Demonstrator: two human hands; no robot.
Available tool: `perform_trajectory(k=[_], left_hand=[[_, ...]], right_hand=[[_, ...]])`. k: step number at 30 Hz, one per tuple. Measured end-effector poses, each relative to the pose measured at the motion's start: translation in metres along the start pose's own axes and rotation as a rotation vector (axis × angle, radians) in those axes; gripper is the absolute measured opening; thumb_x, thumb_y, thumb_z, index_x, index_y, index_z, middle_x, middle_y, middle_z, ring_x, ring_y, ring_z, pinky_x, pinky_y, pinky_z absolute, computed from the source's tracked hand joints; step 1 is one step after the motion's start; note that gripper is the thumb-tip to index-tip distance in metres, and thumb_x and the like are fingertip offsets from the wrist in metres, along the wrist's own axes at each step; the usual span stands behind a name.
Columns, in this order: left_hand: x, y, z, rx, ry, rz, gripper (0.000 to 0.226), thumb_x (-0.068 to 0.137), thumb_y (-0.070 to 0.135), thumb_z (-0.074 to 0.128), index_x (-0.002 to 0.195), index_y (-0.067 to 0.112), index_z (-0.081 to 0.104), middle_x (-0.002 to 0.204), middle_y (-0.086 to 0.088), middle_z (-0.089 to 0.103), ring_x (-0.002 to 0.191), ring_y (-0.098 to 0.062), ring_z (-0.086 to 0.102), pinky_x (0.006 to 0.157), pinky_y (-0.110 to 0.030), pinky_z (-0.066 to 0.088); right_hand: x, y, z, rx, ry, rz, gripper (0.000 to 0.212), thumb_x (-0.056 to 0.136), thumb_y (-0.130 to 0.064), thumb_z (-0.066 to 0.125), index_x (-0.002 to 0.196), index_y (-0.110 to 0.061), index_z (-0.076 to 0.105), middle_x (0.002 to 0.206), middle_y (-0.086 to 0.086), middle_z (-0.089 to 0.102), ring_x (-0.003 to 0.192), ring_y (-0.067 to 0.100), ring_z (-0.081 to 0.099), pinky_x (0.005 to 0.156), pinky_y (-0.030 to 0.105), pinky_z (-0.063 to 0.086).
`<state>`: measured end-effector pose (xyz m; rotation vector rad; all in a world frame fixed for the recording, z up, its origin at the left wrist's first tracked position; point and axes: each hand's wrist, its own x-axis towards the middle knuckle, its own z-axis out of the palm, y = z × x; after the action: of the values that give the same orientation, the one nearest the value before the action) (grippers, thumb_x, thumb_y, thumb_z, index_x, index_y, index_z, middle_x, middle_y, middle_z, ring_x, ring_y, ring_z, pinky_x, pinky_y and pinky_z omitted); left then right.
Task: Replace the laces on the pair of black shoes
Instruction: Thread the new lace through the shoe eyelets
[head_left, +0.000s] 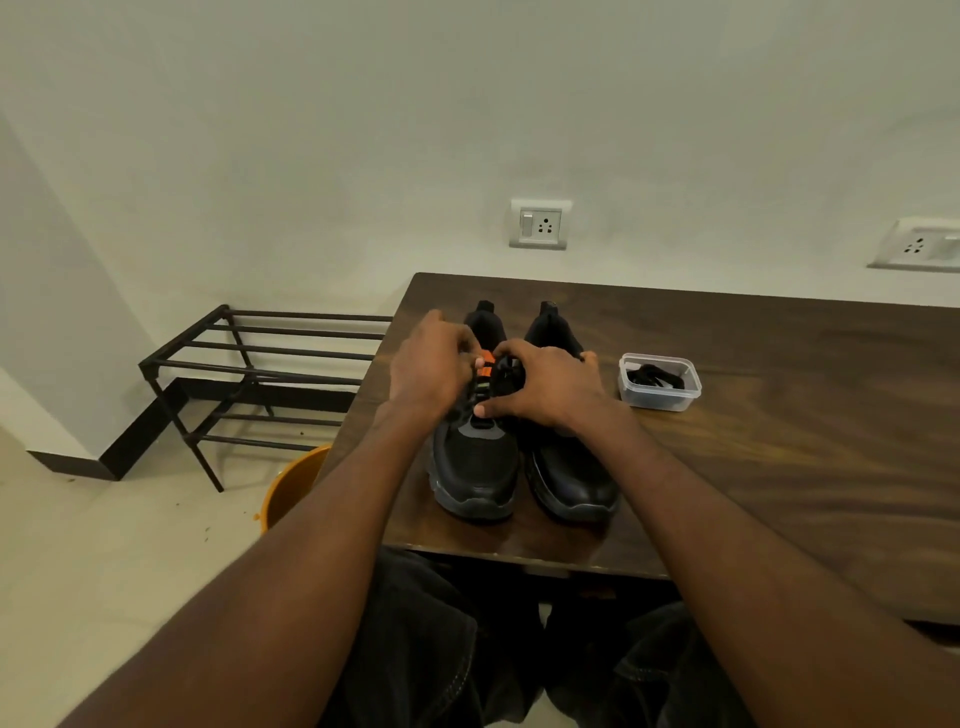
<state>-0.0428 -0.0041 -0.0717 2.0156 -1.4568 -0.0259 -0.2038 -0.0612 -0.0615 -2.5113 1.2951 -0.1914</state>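
— While both hands work at centre frame, where do the shoes sit?

— The left shoe (475, 462) and the right shoe (569, 467) stand side by side, toes toward the camera, near the front left corner of the dark wooden table (779, 441). The left hand (431, 364) has its fingers curled at the lace (498, 371) over the left shoe's tongue; the right hand (550, 384) reaches across, thumb and fingers bent round the same lace. An orange tab (485, 364) shows between the two hands.

— What else is on the surface?

— A clear plastic container (660, 382) holding dark laces stands right of the shoes, apart from them.

— And the room?

— A pale wall (467, 104) fills the upper frame, with one socket plate (540, 223) above the table and a second socket plate (919, 244) at the right edge. A black metal shoe rack (249, 374) stands on the tiled floor at left. An orange bucket (293, 486) sits below the table's left edge, partly hidden by the left forearm.
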Motion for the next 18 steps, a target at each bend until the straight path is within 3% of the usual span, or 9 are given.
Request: perform_trajectory(k=[2, 4, 6, 8, 9, 11, 14, 16, 18], left_hand=[[0.001, 0.003, 0.000, 0.101, 0.051, 0.010, 0.009, 0.092, 0.018, 0.070, 0.087, 0.025, 0.068, 0.101, 0.002, 0.055, 0.088, -0.015, 0.056, 0.067, -0.029, 0.042], [0.006, 0.008, -0.001, 0.036, 0.092, 0.000, 0.016, 0.094, 0.013, 0.064, 0.088, 0.028, 0.062, 0.102, 0.003, 0.063, 0.091, -0.017, 0.061, 0.078, -0.037, 0.050], [0.012, 0.015, -0.012, -0.371, 0.176, -0.101, 0.020, 0.101, 0.013, 0.053, 0.090, 0.028, 0.061, 0.101, 0.005, 0.071, 0.095, -0.016, 0.068, 0.081, -0.038, 0.053], [0.014, 0.019, -0.025, -0.902, 0.232, -0.262, 0.025, 0.109, 0.018, 0.039, 0.096, 0.021, 0.060, 0.100, -0.001, 0.075, 0.092, -0.019, 0.073, 0.067, -0.027, 0.050], [0.013, 0.017, -0.028, -1.018, 0.218, -0.296, 0.025, 0.111, 0.019, 0.036, 0.100, 0.018, 0.058, 0.098, -0.004, 0.074, 0.083, -0.020, 0.072, 0.060, -0.024, 0.047], [0.005, 0.013, -0.025, -0.784, 0.180, -0.227, 0.014, 0.109, 0.021, 0.044, 0.105, 0.019, 0.057, 0.096, 0.000, 0.067, 0.076, -0.014, 0.063, 0.061, -0.025, 0.047], [0.000, -0.005, -0.005, -0.214, -0.017, -0.012, 0.010, 0.097, 0.028, 0.068, 0.106, 0.026, 0.065, 0.106, 0.005, 0.056, 0.089, -0.009, 0.057, 0.074, -0.027, 0.047], [0.000, -0.008, 0.002, -0.041, -0.081, 0.029, 0.014, 0.092, 0.026, 0.075, 0.106, 0.027, 0.070, 0.105, 0.005, 0.055, 0.089, -0.010, 0.055, 0.068, -0.020, 0.038], [0.002, -0.007, 0.001, 0.005, -0.038, 0.073, 0.010, 0.091, 0.020, 0.075, 0.099, 0.024, 0.074, 0.096, 0.005, 0.063, 0.083, -0.010, 0.057, 0.062, -0.020, 0.037]], right_hand=[[-0.001, -0.001, -0.001, 0.000, 0.006, 0.006, 0.090, 0.072, -0.080, 0.072, 0.148, -0.042, 0.043, 0.143, -0.005, 0.060, 0.140, 0.023, 0.047, 0.119, 0.065, 0.015], [-0.002, -0.002, -0.001, 0.001, 0.004, 0.011, 0.090, 0.072, -0.080, 0.072, 0.149, -0.043, 0.043, 0.144, -0.005, 0.060, 0.141, 0.023, 0.047, 0.120, 0.065, 0.014], [-0.001, -0.001, -0.001, 0.012, 0.001, 0.013, 0.089, 0.072, -0.080, 0.072, 0.148, -0.043, 0.044, 0.143, -0.006, 0.061, 0.141, 0.022, 0.047, 0.121, 0.065, 0.014], [-0.001, 0.000, 0.000, 0.021, -0.005, 0.010, 0.088, 0.072, -0.080, 0.072, 0.147, -0.043, 0.045, 0.142, -0.007, 0.061, 0.140, 0.022, 0.047, 0.121, 0.066, 0.013], [0.000, 0.000, -0.001, 0.022, -0.007, 0.010, 0.087, 0.072, -0.080, 0.072, 0.146, -0.043, 0.045, 0.142, -0.006, 0.062, 0.140, 0.023, 0.048, 0.121, 0.066, 0.012], [0.000, 0.000, -0.001, 0.025, -0.011, 0.013, 0.086, 0.073, -0.079, 0.073, 0.146, -0.043, 0.045, 0.142, -0.006, 0.062, 0.140, 0.024, 0.048, 0.121, 0.067, 0.012], [0.001, -0.003, -0.001, 0.014, -0.011, 0.016, 0.087, 0.073, -0.079, 0.072, 0.147, -0.042, 0.043, 0.143, -0.006, 0.061, 0.139, 0.023, 0.049, 0.121, 0.067, 0.012], [0.001, -0.003, 0.001, 0.000, -0.006, 0.016, 0.088, 0.073, -0.080, 0.071, 0.147, -0.042, 0.043, 0.141, -0.006, 0.062, 0.137, 0.023, 0.050, 0.121, 0.067, 0.014], [0.001, -0.002, 0.002, 0.000, 0.000, 0.018, 0.088, 0.072, -0.080, 0.071, 0.147, -0.043, 0.043, 0.141, -0.007, 0.062, 0.137, 0.023, 0.050, 0.120, 0.067, 0.015]])
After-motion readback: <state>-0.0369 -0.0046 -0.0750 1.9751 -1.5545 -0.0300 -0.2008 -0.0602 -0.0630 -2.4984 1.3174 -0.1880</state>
